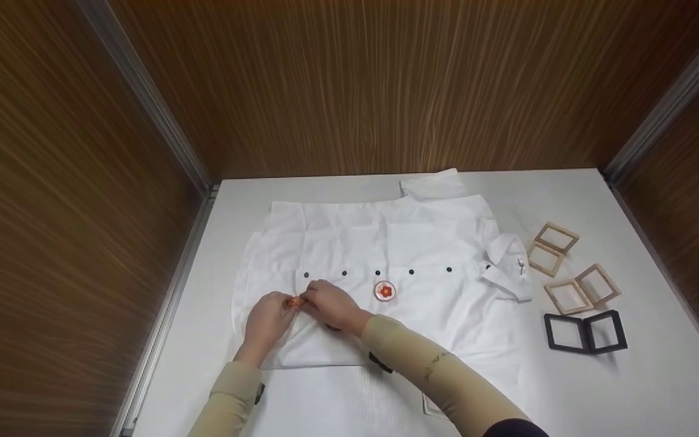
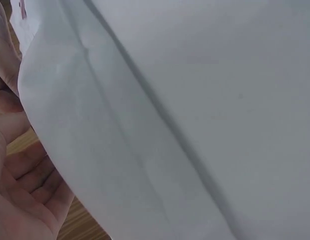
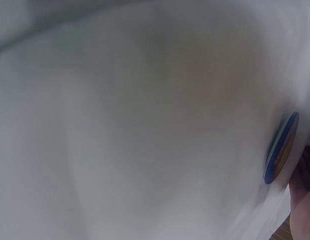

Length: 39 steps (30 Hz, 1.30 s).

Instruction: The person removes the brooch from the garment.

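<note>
A white shirt (image 1: 337, 237) with a row of small black buttons (image 1: 377, 273) lies spread on the table. My left hand (image 1: 267, 318) and right hand (image 1: 330, 303) meet on its left part, below the button row. Between their fingertips they pinch a small orange badge (image 1: 295, 301) against the cloth; the fingers hide part of it. A round badge with a red flower (image 1: 384, 291) sits on the shirt to the right of my hands. In the right wrist view a blue-rimmed round badge (image 3: 281, 148) shows edge-on against the fabric. Cloth fills most of the left wrist view.
At the right of the white table (image 1: 641, 376) stand two opened light wooden frames (image 1: 548, 260) (image 1: 568, 297) and an opened black frame (image 1: 586, 332). Wood-grain panels (image 1: 386, 85) enclose the back and sides. A flat, pale-edged thing (image 1: 431, 408) lies partly under my right forearm.
</note>
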Available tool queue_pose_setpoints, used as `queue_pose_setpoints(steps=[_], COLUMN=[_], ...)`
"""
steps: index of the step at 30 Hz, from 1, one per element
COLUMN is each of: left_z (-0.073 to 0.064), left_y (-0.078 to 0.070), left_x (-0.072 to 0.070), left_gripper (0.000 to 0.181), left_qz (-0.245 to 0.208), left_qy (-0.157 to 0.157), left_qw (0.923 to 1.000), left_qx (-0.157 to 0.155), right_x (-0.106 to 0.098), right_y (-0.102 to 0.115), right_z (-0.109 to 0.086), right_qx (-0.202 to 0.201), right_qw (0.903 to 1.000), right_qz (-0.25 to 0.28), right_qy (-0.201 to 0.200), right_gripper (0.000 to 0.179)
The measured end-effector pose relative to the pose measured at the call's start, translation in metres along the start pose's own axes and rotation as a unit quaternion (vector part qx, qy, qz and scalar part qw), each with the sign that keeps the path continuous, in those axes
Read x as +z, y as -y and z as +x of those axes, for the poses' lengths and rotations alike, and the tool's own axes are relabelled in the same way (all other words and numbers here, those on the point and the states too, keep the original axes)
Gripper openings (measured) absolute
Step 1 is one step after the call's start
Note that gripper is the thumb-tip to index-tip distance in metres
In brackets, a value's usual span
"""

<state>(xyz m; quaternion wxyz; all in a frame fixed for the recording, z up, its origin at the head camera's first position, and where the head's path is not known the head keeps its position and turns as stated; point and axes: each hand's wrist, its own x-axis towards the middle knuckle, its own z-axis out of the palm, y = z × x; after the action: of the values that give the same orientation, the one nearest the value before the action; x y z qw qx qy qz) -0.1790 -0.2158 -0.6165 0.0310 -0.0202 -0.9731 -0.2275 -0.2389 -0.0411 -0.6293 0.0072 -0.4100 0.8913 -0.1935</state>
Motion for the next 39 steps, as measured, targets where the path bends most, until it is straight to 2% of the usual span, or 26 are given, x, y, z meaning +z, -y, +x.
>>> queue_pose_setpoints(steps=[7, 15, 21, 33, 39], left_z=[0.0, 0.003, 0.006, 0.007, 0.007], left_y=[-0.001, -0.003, -0.004, -0.007, -0.008], left_x=[-0.003, -0.005, -0.007, -0.007, -0.008], left_gripper=[0.021, 0.02, 0.02, 0.02, 0.018], left_qz=[0.0, -0.006, -0.013, -0.016, -0.026], left_qy=[-0.016, -0.014, -0.015, -0.026, -0.029], left_qw=[0.9999, 0.9997, 0.9995, 0.9992, 0.9986], left_qx=[0.005, -0.017, -0.026, -0.025, -0.037], right_x=[-0.002, -0.005, -0.008, -0.012, -0.015], right_y=[0.0, 0.001, 0.001, 0.0, 0.003], right_z=[0.002, 0.005, 0.006, 0.006, 0.008], right_qx=[0.001, 0.013, 0.03, 0.027, 0.057], right_qw=[0.9996, 0.9984, 0.9974, 0.9976, 0.996], right_qz=[0.003, 0.011, 0.036, 0.024, 0.052], right_qy=[-0.029, -0.054, -0.056, -0.059, -0.045], right_gripper=[0.024, 0.025, 0.022, 0.021, 0.025])
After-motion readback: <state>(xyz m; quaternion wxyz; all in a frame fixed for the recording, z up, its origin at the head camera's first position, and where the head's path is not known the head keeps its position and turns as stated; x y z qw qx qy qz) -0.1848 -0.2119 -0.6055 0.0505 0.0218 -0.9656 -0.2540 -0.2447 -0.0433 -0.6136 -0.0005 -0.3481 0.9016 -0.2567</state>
